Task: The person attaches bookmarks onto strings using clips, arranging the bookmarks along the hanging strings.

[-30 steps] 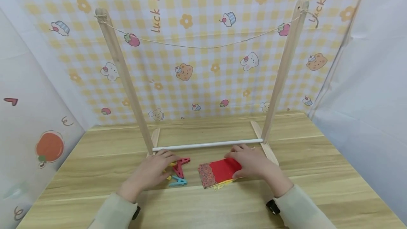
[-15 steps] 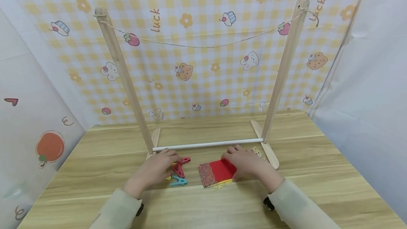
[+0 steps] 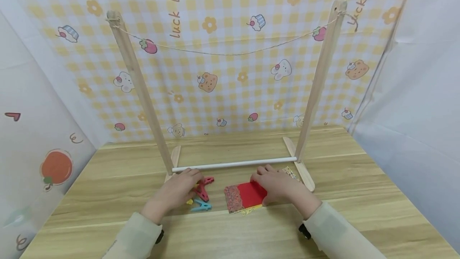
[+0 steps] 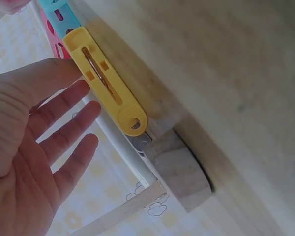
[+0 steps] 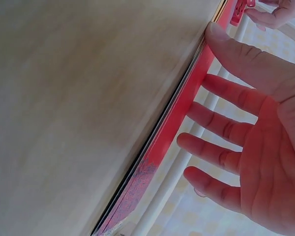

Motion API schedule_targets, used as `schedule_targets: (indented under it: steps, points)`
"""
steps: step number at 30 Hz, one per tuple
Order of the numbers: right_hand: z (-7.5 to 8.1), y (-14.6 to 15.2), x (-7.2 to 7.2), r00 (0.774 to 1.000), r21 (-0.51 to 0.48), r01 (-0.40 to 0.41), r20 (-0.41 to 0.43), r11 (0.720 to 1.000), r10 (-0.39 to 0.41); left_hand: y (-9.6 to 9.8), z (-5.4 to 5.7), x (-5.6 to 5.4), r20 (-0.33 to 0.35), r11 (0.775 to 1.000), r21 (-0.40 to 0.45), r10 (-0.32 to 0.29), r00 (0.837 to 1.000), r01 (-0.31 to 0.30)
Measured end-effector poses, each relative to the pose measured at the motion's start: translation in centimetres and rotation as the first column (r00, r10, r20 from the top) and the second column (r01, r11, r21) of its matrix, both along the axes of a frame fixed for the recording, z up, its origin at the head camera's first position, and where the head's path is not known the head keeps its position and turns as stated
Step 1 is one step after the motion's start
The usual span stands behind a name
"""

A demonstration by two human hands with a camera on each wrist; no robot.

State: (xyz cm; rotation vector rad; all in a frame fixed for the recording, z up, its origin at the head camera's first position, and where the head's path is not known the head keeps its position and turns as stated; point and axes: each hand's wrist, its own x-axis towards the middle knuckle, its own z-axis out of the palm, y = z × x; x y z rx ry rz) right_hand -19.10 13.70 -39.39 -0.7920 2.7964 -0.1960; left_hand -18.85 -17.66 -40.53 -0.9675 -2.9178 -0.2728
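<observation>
My left hand (image 3: 176,190) rests over a small group of plastic clothespins. Among them are a red clothespin (image 3: 202,191), a blue clothespin (image 3: 202,206) and a yellow clothespin (image 4: 105,81), partly hidden under the hand in the head view. In the left wrist view its fingers are extended and spread, with the thumb close against the yellow one. My right hand (image 3: 276,186) rests on a low stack of thin flat pieces, topped by a red piece (image 3: 251,195) with a patterned left end. The right thumb touches the stack's near edge; the other fingers are nearly straight.
Behind the hands stands a wooden frame (image 3: 143,91) with two posts. A sagging string (image 3: 230,54) joins their tops, and a white rod (image 3: 233,164) joins their bases. A floral-patterned edge (image 3: 291,172) shows beside the right foot. A checked cloth (image 3: 223,103) hangs behind.
My right hand has shifted slightly left over the red piece, uncovering the floral edge near the frame's right foot. My left hand has moved slightly right over the clothespins.
</observation>
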Motion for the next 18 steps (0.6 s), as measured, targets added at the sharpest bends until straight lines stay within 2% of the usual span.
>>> schedule_targets:
  steps: [5, 13, 18]
  points:
    - [-0.15, 0.14, 0.02, 1.000, -0.003, -0.013, -0.019, 1.000, 0.013, -0.02, -0.03, -0.07, 0.007, 1.000, 0.007, 0.013, 1.000, -0.013]
    - [-0.48, 0.17, -0.18, 0.998, 0.007, -0.027, -0.048, 1.000, 0.028, -0.34, -0.33, -0.24, -0.044, 1.000, 0.015, -0.015, 0.999, 0.016]
    - [-0.50, 0.19, -0.20, 0.997, 0.015, -0.022, -0.070, 1.000, 0.023, -0.57, -0.44, -0.34, -0.016, 0.999, 0.037, -0.012, 1.000, 0.013]
